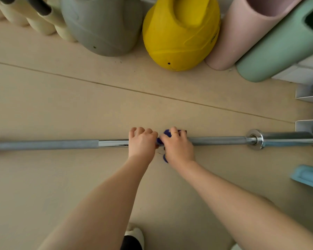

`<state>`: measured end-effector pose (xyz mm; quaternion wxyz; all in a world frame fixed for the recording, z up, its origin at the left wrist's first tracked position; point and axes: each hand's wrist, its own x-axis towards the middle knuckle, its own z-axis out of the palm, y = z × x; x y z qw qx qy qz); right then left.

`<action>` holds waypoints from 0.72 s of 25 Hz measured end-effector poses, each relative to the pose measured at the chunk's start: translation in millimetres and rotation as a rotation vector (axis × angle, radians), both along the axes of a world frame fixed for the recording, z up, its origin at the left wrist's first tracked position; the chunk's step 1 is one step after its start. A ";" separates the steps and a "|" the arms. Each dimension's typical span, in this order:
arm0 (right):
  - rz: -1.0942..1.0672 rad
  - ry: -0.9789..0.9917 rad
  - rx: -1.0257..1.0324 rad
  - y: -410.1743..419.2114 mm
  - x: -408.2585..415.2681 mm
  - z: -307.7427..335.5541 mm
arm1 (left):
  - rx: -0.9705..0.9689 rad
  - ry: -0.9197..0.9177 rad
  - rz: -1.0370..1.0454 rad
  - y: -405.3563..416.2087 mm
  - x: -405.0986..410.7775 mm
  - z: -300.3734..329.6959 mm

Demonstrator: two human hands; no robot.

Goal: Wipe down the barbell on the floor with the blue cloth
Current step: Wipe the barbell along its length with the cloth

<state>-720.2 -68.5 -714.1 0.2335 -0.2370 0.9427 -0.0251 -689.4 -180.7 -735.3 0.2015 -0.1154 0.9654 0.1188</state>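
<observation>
The barbell (pixel 215 140) lies across the floor (pixel 79 105). The left hand (pixel 142 144) clasps the bare shaft mid-length; the right hand (pixel 177 146) clamps the blue cloth (pixel 167 132) around it. Wiping is probably mid-course; cleaned sections cannot be distinguished.

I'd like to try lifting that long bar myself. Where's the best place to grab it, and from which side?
Judging by its pose, grab the barbell on the thin shaft near the middle, coming from above: it lies flat on the floor, so only the top is open. The left hand already wraps it that way. The collar looks too thick.
</observation>
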 end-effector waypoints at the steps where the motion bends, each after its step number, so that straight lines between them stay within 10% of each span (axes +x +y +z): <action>1: 0.060 -0.018 -0.052 -6.0 8.1 0.3 | 0.007 -0.005 0.013 -0.3 -0.7 0.2; 6: 0.109 0.117 -0.115 48.3 -17.7 -9.1 | 0.039 -0.010 0.042 2.6 3.1 -3.9; 11: -0.710 0.241 -0.143 60.1 -14.5 -23.8 | 0.045 -0.046 0.041 4.3 2.7 -0.8; 15: -0.184 0.183 -0.306 38.4 11.3 -23.8 | 0.003 -0.069 0.020 4.2 2.7 2.7; 18: -0.244 0.210 -0.231 87.7 -22.2 -23.0 | 0.041 -0.083 0.051 7.3 -2.4 5.3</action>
